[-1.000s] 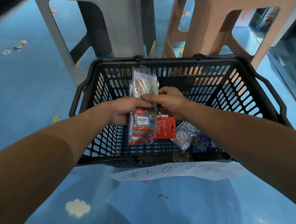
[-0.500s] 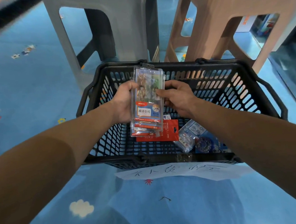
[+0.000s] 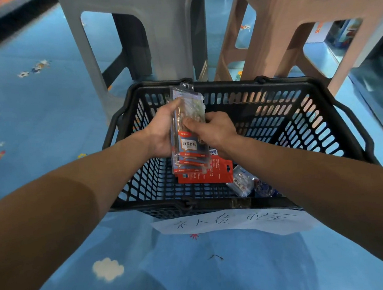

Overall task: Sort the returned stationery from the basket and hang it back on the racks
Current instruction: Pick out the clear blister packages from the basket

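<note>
Hands: both on one stack of ruler packs (image 3: 189, 145), held upright over the basket (image 3: 273, 82), above its left half. Left hand (image 3: 162, 133) cups the stack from the left, thumb lying along the upper left edge, fingers hidden behind. Right hand (image 3: 213, 130) pinches the front pack from the right, thumb pressed flat on the clear face, fingers curled round the right edge.

Stack: several long, narrow, flat sleeves of glossy clear plastic with red-and-blue printed cards at the lower end, fanned slightly at the bottom. A hang tab with a punched hole sticks up at the top, level with the basket's far rim.

Inside the basket, on its floor under the stack: flat red card pack (image 3: 203, 176) with a rounded hang slot. Just right of it, in the near right corner, a small crinkly clear pack (image 3: 241, 182) with a barcode, and a dark blue item (image 3: 264, 188) too blurred to identify.

Basket: black moulded plastic, rectangular, slotted lattice walls. White paper sheet (image 3: 229, 222) with handwriting hangs off its near wall. It sits on a glossy blue floor (image 3: 39, 101) with cartoon prints. Directly behind the basket: grey plastic stool (image 3: 162, 29) on the left, tan plastic stool (image 3: 301, 3) on the right, both with cut-out legs.
</note>
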{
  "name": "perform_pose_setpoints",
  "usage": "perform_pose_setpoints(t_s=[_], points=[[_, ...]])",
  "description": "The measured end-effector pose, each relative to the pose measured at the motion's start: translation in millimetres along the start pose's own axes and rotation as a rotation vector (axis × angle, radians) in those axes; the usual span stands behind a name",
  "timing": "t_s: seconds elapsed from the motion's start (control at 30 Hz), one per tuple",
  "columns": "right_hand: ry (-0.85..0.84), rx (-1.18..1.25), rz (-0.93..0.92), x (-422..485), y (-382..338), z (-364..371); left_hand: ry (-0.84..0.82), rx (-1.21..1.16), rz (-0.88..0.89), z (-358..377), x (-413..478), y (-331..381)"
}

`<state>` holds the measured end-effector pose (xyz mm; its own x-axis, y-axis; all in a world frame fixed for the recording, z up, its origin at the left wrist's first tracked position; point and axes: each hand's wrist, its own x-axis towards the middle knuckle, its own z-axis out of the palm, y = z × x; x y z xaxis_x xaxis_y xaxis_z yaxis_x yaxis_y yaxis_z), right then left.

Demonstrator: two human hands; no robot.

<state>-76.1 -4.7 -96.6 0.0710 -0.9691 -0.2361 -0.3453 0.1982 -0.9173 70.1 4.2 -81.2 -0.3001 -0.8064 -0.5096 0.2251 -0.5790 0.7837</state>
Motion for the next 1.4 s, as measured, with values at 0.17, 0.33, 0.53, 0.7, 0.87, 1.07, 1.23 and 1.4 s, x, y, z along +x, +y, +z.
perform_pose_setpoints(t_s=[0.17,0.33,0.53,0.7,0.87,1.07,1.23,1.4], points=[[-0.035,0.186,0.092,-2.5,-10.2,-3.6,0.069,-0.001,0.025,2.9,-4.0,0.7],[-0.137,0.422,0.175,4.7,-13.7,-21.3,0.081,-0.013,0.062,-1.9,-7.0,3.0],[-0.232,0.117,0.101,3.8,-0.2,-18.9,0.101,-0.036,0.047,-4.2,-0.5,1.2],[-0.236,-0.028,-0.005,-0.2,1.5,-7.1,0.156,0.017,0.019,-7.9,0.9,3.0],[-0.219,-0.074,-0.072,0.4,1.5,-1.3,0.166,0.010,-0.020,-12.9,0.9,1.7],[-0.144,0.015,-0.041,1.5,-1.2,1.4,0.159,-0.017,-0.041,-8.3,-0.4,1.2],[-0.183,0.349,0.127,10.2,-10.2,-7.5,0.189,-0.107,0.009,-5.7,-3.9,2.8],[-0.195,0.428,0.192,16.0,-4.3,-22.0,0.196,-0.121,0.027,-12.5,-0.7,4.3]])
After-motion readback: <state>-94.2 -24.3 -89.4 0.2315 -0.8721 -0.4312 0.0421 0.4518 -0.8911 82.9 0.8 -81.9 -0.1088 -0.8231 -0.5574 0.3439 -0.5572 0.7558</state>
